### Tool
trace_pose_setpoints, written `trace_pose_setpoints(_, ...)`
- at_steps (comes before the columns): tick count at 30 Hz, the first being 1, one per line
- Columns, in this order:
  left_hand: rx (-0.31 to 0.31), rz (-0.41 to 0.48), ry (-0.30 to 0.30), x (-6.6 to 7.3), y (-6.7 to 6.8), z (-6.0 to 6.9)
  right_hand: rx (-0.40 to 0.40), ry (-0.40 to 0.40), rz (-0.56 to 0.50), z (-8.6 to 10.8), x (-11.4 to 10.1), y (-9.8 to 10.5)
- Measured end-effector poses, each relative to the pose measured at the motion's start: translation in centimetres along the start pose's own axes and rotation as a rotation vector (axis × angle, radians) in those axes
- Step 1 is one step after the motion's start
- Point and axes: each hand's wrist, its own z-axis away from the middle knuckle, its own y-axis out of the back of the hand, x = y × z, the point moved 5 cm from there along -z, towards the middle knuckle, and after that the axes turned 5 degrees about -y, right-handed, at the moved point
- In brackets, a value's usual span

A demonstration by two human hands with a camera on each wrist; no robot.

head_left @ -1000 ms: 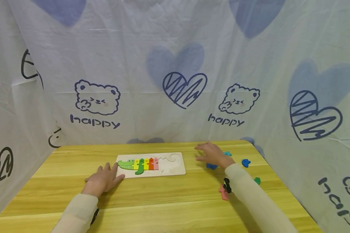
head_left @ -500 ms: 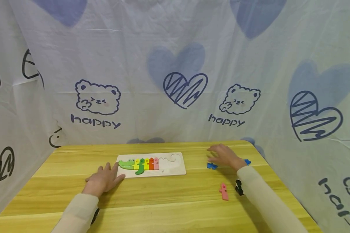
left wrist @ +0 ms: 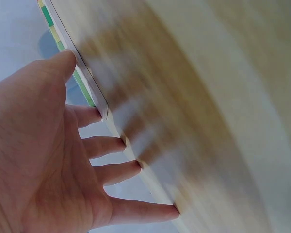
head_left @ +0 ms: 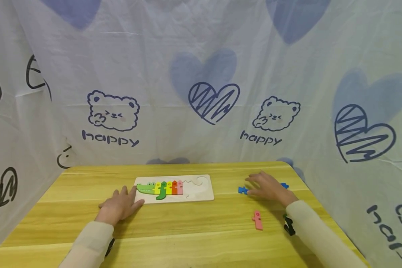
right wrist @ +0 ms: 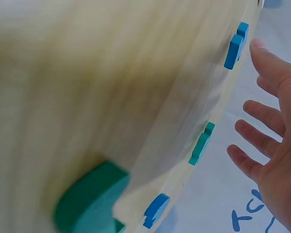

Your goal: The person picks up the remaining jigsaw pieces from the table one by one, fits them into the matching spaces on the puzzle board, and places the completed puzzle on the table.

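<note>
A pale wooden puzzle board (head_left: 199, 191) lies on the table, with crocodile pieces (head_left: 163, 188) in green, yellow, orange and pink set along its left and middle. My left hand (head_left: 118, 206) rests at the board's left end, fingers spread; in the left wrist view its thumb touches the board's edge. Over the loose pieces on the right hovers my right hand (head_left: 269, 188), fingers extended and holding nothing. Nearest its fingertips is a blue piece (head_left: 242, 190). The right wrist view also shows a teal piece (right wrist: 202, 144), another blue piece (right wrist: 156, 210) and a larger green piece (right wrist: 92, 199).
A loose pink piece (head_left: 258, 220) lies in front of the right hand. The wooden table (head_left: 174, 238) ends at a printed cloth (head_left: 160, 93) hanging behind and at both sides. The right hand and sleeve cover some loose pieces in the head view.
My right hand has moved right and slightly nearer, over the loose pieces, uncovering the pink piece and the left blue one. My left hand has stayed in place.
</note>
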Motion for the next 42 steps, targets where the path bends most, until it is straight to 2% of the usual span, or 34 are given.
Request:
trace_pose_setpoints(7, 0.005, -0.007, 0.0, 0.0, 0.1, -0.1, -0.017, -0.027, 0.026, 2.3, -0.9, 0.4)
trace_pose_setpoints(16, 0.002, -0.007, 0.002, 0.0, 0.3, -0.1, -0.03, 0.13, 0.069, 5.3, -2.8, 0.9)
trace_pose_setpoints(25, -0.002, -0.001, 0.008, -0.1, 0.3, 0.0, -0.068, 0.244, 0.118, 7.5, -3.8, 0.2)
trace_pose_setpoints(33, -0.004, -0.005, 0.003, -0.1, 0.1, 0.0, -0.035, 0.368, 0.106, 7.8, -4.2, -0.2)
trace_pose_setpoints(38, -0.002, -0.008, 0.0, 0.0, 0.2, -0.1, -0.049, 0.377, 0.089, 7.7, -4.6, -0.2)
trace_pose_setpoints(42, -0.004, -0.015, 0.0, 0.0, 0.2, -0.1, -0.031, 0.367, 0.06, 7.4, -5.2, -0.1)
